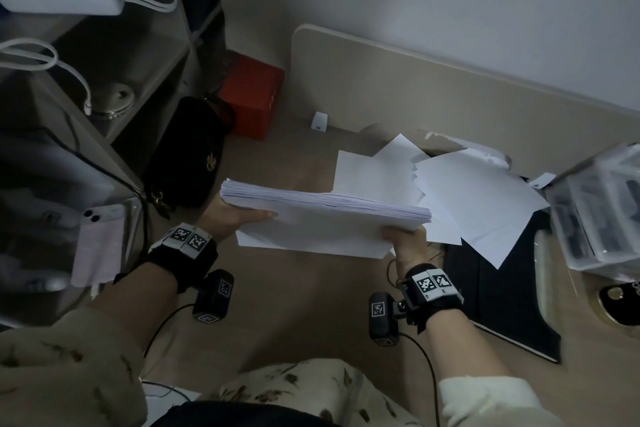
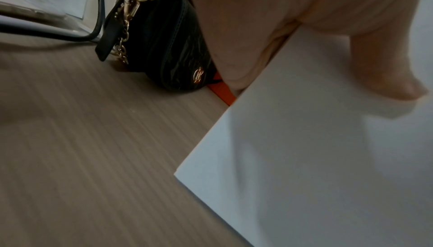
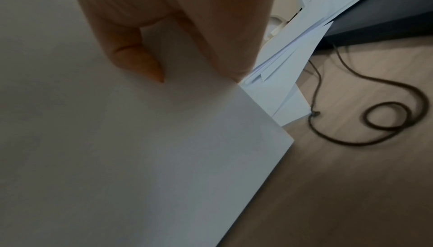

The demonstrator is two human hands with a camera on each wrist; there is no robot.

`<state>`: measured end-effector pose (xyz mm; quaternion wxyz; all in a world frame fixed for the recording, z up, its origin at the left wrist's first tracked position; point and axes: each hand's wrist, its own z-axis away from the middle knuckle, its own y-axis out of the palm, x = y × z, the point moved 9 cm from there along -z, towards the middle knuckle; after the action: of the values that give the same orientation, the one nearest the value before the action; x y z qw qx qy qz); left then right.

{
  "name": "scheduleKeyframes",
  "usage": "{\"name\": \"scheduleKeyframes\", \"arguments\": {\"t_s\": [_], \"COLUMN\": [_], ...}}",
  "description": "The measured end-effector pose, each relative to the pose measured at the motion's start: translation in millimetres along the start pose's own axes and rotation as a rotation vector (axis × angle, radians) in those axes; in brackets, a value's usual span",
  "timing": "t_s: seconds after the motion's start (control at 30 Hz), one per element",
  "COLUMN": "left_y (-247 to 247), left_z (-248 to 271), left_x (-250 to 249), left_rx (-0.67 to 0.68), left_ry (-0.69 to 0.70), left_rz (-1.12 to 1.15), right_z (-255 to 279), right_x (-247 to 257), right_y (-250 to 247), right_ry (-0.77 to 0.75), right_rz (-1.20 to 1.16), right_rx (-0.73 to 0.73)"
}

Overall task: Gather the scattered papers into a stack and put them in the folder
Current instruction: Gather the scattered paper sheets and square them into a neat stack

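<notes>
Above the desk point(image 1: 277, 305), left hand point(image 1: 232, 218) and right hand point(image 1: 408, 246) each pinch the paper stack point(image 1: 322, 218).

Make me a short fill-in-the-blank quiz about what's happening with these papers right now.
1. The stack of papers is held by ____ hands.
2. The loose sheets lie partly on a ____ folder.
3. Behind the black bag stands a ____ box.

Missing words: both; black; red

black folder point(image 1: 502, 295) partly under loose sheets point(image 1: 478, 194), fingers behind stack point(image 1: 322, 218)
</notes>
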<state>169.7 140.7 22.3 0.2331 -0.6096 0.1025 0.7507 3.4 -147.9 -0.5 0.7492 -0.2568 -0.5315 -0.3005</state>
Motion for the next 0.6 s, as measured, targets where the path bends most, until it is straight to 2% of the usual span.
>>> {"name": "scheduleKeyframes", "arguments": {"t_s": [0.23, 0.43, 0.6], "left_y": [7, 12, 11], "left_z": [-1, 5, 2], "left_x": [6, 22, 20], "left_rx": [-0.008, 0.074, -0.029], "left_ry": [-0.044, -0.131, -0.134], "left_rz": [-0.001, 0.114, 0.124], "right_z": [5, 3, 5], "right_x": [1, -13, -9], "right_y": [-8, -9, -6], "right_ry": [-0.029, 0.037, 0.02], "right_rz": [-0.006, 0.064, -0.012], "right_rx": [0.007, 0.055, 0.02]}}
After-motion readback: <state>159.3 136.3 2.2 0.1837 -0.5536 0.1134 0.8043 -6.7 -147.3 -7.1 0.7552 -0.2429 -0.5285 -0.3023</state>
